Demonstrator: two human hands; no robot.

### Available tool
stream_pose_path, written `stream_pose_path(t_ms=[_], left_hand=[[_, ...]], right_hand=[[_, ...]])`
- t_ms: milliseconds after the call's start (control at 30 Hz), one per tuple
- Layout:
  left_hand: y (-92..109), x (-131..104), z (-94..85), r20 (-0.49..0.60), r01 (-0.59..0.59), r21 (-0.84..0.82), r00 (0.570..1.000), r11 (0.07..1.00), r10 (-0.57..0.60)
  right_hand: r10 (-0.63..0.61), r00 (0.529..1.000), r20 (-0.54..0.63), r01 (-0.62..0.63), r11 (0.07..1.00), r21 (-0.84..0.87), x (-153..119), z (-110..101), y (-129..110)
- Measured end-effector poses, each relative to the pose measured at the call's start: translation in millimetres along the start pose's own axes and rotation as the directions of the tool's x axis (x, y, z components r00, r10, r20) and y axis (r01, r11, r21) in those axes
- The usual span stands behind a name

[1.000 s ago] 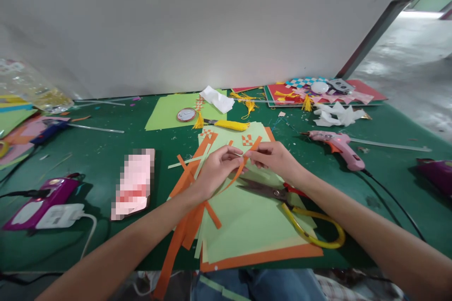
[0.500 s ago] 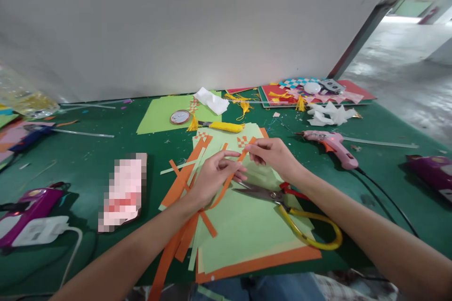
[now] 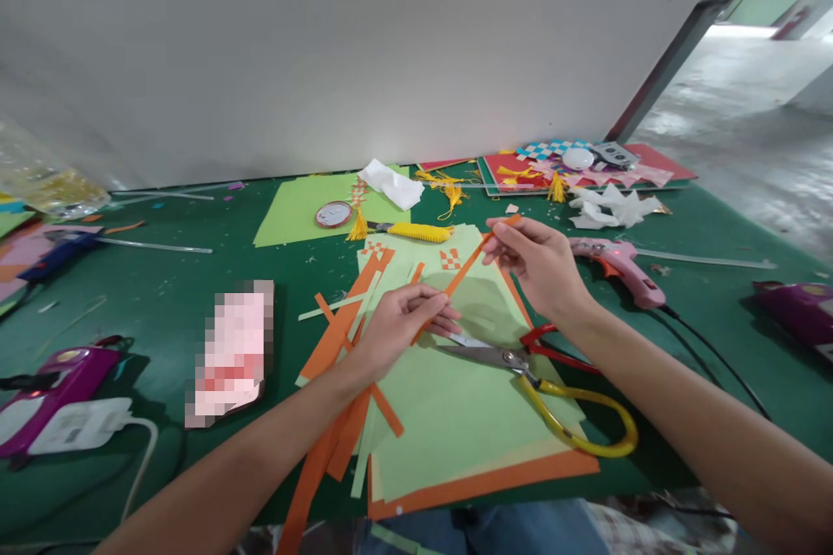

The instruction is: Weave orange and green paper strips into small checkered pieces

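Observation:
An orange paper strip (image 3: 469,267) stretches slantwise between my two hands, above a stack of pale green paper (image 3: 449,442). My left hand (image 3: 409,316) pinches it near its lower end, between thumb and fingers. Higher up and to the right, my right hand (image 3: 530,256) grips the upper end. Scissors (image 3: 504,357) with one red and one yellow handle lie on the stack, just below my hands. Small woven orange-and-white pieces (image 3: 450,259) rest at the stack's top. Loose orange strips (image 3: 342,325) lie beside my left hand, partly under my forearm.
Behind the stack are a yellow cutter knife (image 3: 420,231), a round tin (image 3: 333,214) and crumpled tissue (image 3: 390,184). A pink glue gun (image 3: 628,269) with a cord lies right. At left are a blurred pink object (image 3: 231,355) and a purple device (image 3: 62,381). A grey wall (image 3: 325,43) stands behind.
My right hand has moved up and to the right, drawing the orange strip out straighter. My left hand stays nearly in place on the strip.

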State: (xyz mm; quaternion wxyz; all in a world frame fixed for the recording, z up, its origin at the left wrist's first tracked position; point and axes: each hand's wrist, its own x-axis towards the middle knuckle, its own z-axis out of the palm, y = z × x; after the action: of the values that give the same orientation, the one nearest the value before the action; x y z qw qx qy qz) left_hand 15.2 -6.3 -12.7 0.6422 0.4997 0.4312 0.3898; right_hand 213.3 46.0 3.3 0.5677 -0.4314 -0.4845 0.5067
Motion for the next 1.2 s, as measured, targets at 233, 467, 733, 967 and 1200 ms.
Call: stream_pose_path(t_ms=[233, 467, 733, 967, 1200], left_hand=[[3, -2, 1.1, -0.003, -0.061, 0.117, 0.998, 0.991, 0.062], [2, 0, 2.0, -0.034, 0.009, -0.009, 0.999, 1.000, -0.010], [-5, 3, -1.9, -0.130, -0.073, -0.022, 0.989, 0.997, 0.070], [-5, 3, -2.7, -0.162, -0.122, -0.010, 0.980, 0.992, 0.119], [-3, 2, -1.8, -0.196, -0.148, 0.042, 0.969, 0.988, 0.153]], right_hand=[[0.152, 0.964, 0.219, -0.196, 0.960, 0.200, -3, 5, -6], [0.132, 0.915, 0.381, -0.180, 0.979, 0.093, -14, 10, 0], [0.221, 0.886, 0.408, -0.184, 0.975, -0.127, -23, 19, 2], [0.225, 0.902, 0.369, -0.085, 0.929, -0.359, -25, 22, 0], [0.252, 0.880, 0.403, -0.068, 0.905, -0.419, -27, 21, 5]])
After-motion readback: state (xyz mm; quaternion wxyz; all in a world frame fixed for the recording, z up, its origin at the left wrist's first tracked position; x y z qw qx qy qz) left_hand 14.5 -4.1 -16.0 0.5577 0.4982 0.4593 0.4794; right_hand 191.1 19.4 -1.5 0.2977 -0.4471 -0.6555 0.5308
